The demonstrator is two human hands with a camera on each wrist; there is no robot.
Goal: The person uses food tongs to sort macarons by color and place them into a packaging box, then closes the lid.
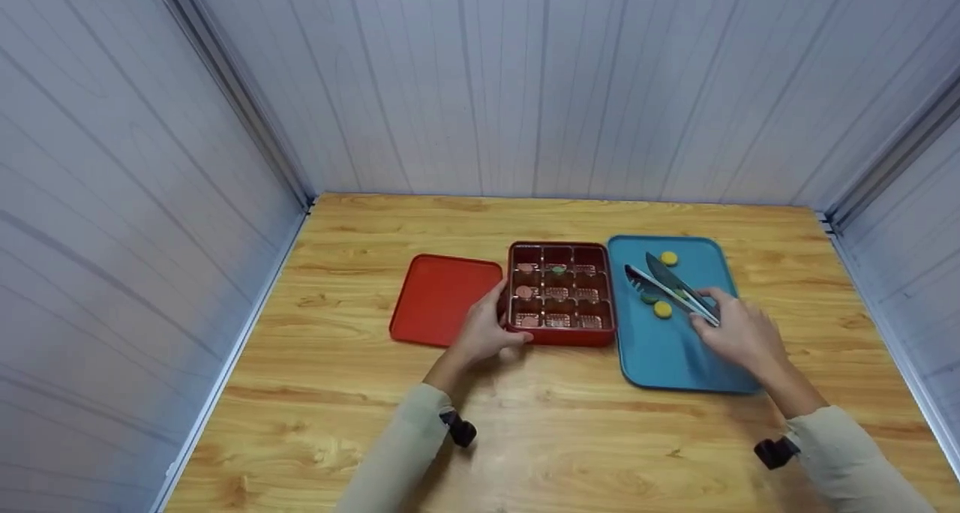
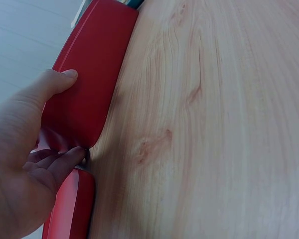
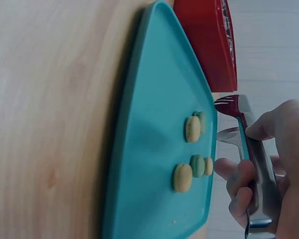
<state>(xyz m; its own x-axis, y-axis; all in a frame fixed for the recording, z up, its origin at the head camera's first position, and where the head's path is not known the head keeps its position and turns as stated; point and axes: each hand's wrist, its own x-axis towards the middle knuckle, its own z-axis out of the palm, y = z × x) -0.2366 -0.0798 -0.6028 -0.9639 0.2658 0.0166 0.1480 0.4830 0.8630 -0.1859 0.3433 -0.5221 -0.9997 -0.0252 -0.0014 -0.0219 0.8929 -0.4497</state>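
My left hand (image 1: 487, 331) grips the front left corner of a dark red box (image 1: 562, 337), thumb on the front wall and fingers round the side. Clear dividers split the box into several compartments. Pink macarons (image 1: 525, 293) lie in the left column, and a green macaron (image 1: 559, 270) is in the back middle compartment. With my right hand (image 1: 742, 334) I hold metal tongs (image 3: 264, 194) with one fork-shaped tip, jaws apart above a blue tray (image 1: 660, 359). On that tray are yellow macarons (image 3: 183, 178) and green macarons (image 3: 197, 166); the tongs partly hide some in the head view.
A flat red lid (image 1: 439, 299) lies left of the box, its near right corner behind my left hand. The blue tray stands close against the box's right side. All rest on a wooden table (image 1: 525, 438) with pale panel walls (image 1: 502, 85) behind and beside it.
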